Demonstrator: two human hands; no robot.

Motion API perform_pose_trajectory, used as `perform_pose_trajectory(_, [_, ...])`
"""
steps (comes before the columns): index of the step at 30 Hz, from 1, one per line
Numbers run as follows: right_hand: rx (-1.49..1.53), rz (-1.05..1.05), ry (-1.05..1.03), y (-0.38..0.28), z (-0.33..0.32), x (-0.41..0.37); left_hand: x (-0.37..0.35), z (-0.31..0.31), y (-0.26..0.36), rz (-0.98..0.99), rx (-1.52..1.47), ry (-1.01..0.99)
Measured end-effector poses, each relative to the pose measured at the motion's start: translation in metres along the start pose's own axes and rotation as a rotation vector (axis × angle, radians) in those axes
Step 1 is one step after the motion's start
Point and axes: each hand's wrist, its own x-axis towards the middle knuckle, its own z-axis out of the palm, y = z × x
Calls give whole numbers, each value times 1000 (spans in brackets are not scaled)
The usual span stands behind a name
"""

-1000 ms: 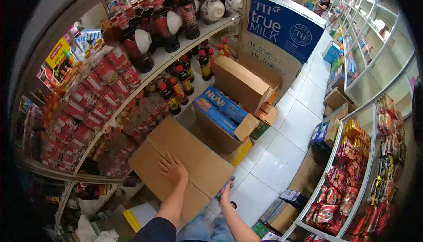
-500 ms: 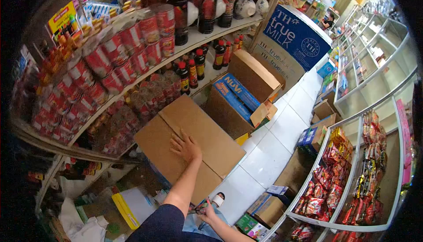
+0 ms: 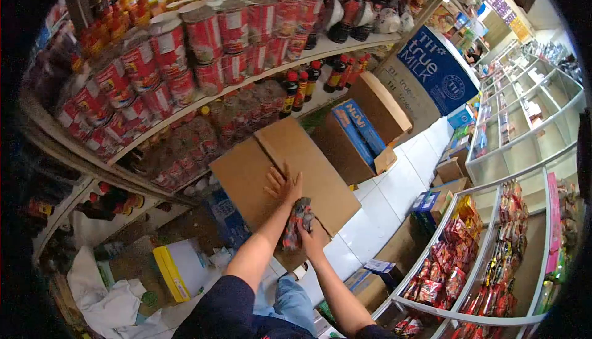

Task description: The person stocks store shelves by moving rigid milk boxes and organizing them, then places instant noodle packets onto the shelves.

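Note:
My left hand lies flat with spread fingers on the top of a closed brown cardboard box. A crumpled grey-and-red patterned cloth is gripped in my right hand, just beside my left wrist and over the near part of the box. The cloth partly covers my right fingers. A seam runs across the box top between its two flaps. Just past the box stands an open carton with blue NUVI packs inside.
Shelves of red cans and dark sauce bottles line the left. TH true MILK cartons stand farther back. Packets fill a glass case on the right. A white-and-yellow box and white plastic lie at the lower left.
My right hand has risen from low beside my legs to the box, bringing the cloth up with it. My left hand stays on the box top. The camera view has shifted.

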Motion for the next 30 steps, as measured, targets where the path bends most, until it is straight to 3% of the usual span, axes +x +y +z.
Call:
perform_pose_trajectory(1, [-201,-95,13,9,4,6,1,-16,-10,-12,7,11])
perform_pose_trajectory(3, [-477,-161,45,-11,16,9,-6,-55,-32,346,-259,-386])
perform_pose_trajectory(4, [-473,-147,33,-7,20,9,-15,-54,-49,328,-255,-389])
perform_pose_trajectory(6, [-623,-376,-39,11,20,6,-50,-52,-89,702,-269,-167])
perform_pose_trajectory(7, [-626,-272,-108,19,17,11,-64,-57,-95,852,-152,-167])
perform_pose_trajectory(8, [-633,-151,-188,26,10,15,-75,-56,-101,791,-149,-197])
perform_pose_trajectory(10, [-397,1,-280,33,-8,20,-90,-50,-109,772,-252,-357])
perform_pose_trajectory(12, [322,158,-394,35,-24,29,-93,-51,-109,810,-132,-307])
perform_pose_trajectory(16, [413,185,-533,40,-33,40,-86,-40,-109,916,58,-72])
perform_pose_trajectory(18, [461,161,-426,35,-22,36,-85,-49,-120,775,89,12])
perform_pose_trajectory(19, [120,101,-391,43,-16,43,-83,-61,-124,659,125,98])
perform_pose_trajectory(20, [126,106,-404,50,-18,39,-79,-76,-131,464,103,126])
perform_pose_trajectory(21, [-352,-185,-404,27,-8,31,-71,-90,-138,275,79,156])
perform_pose_trajectory(22, [-828,-479,-381,13,3,20,-54,-86,-153,176,9,318])
perform_pose_trajectory(23, [-987,-505,-328,12,13,9,-36,-80,-170,75,-62,482])
perform_pose_trajectory(26, [-838,-460,-271,31,14,14,17,-79,-202,62,-315,445])
perform_pose_trajectory(28, [-900,-485,-290,34,13,14,42,-76,-204,-9,-856,506])
perform_pose_trajectory(30, [-881,-475,-289,28,16,13,50,-69,-207,-78,-852,511])
